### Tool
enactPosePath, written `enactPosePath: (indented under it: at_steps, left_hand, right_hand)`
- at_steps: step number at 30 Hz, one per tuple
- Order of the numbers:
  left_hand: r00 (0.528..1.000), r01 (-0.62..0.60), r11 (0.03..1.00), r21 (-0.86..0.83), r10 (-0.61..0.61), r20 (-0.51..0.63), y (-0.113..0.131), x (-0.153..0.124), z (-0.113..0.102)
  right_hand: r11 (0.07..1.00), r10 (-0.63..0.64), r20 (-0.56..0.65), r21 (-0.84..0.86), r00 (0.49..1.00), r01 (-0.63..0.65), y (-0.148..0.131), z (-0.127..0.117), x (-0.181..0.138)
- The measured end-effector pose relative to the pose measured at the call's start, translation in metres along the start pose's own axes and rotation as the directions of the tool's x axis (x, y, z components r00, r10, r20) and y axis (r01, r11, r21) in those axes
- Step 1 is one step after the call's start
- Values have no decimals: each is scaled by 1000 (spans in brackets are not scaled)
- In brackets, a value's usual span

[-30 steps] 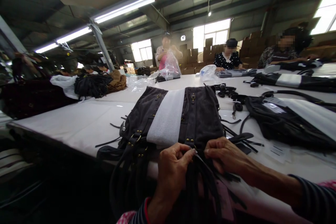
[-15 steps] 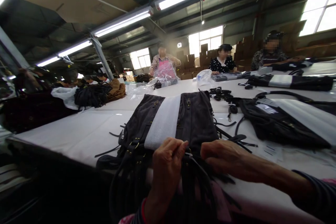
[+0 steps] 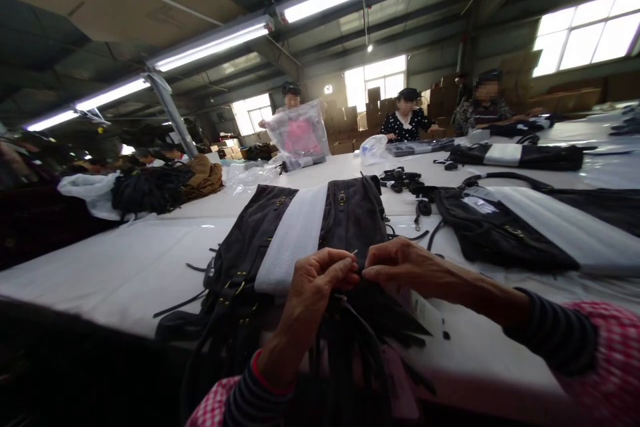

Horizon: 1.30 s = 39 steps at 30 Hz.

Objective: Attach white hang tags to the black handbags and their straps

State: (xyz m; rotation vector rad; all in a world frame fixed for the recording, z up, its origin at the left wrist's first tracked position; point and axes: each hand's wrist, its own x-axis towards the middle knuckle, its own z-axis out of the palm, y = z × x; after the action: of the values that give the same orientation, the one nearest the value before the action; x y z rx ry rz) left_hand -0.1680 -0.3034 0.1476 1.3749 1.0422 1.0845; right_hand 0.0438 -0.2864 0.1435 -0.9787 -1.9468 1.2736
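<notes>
A dark grey handbag (image 3: pixel 353 217) lies on the table in front of me, with a white foam wrap (image 3: pixel 293 233) around its middle and small brass buckles. Over its near edge, my left hand (image 3: pixel 320 283) is closed in a pinch, and a tiny pale tip of something thin sticks up at its fingertips. Close beside it on the right, my right hand (image 3: pixel 400 263) also pinches, fingertips nearly touching the left ones; what it holds is too small to make out. A white tag (image 3: pixel 425 310) shows below my right hand. Dark straps (image 3: pixel 350 360) hang toward me.
Another wrapped dark bag (image 3: pixel 510 237) lies at right, with coiled black straps (image 3: pixel 400 179) beyond mine. Further back is one more wrapped bag (image 3: pixel 520 155). Black and brown bags (image 3: pixel 150 190) are heaped at left. Across the white table (image 3: pixel 100 260), a co-worker holds a clear plastic bag (image 3: pixel 300 133); others sit nearby.
My hands have come together and risen slightly, the right one moving left from a closed fist into a pinch. The view has shifted right. The co-worker opposite has lifted the plastic bag upright.
</notes>
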Motion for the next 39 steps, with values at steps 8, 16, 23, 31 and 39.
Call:
enactPosePath:
  at_steps: [8,16,23,31,39]
  left_hand:
    - [999,-47,999,19,47,-5,-4,4,-1]
    - [997,-76,981,181,80,-14,3,6,-5]
    - [999,-14,985,171,5,51,1,8,-16]
    - [988,96,990,99,-107,115,7,2,-17]
    - [990,98,993,60,-104,101,-3,-1,4]
  right_hand:
    - [992,-7,-73,125,997,16,12,1,6]
    - [982,-95,-185,144,978,123,7,18,29]
    - [985,-23,-183,166,983,54,-3,19,29]
    - [991,47,-198,130,979,-21,4,11,29]
    - [995,-79,-353,24,932,94,0,27,34]
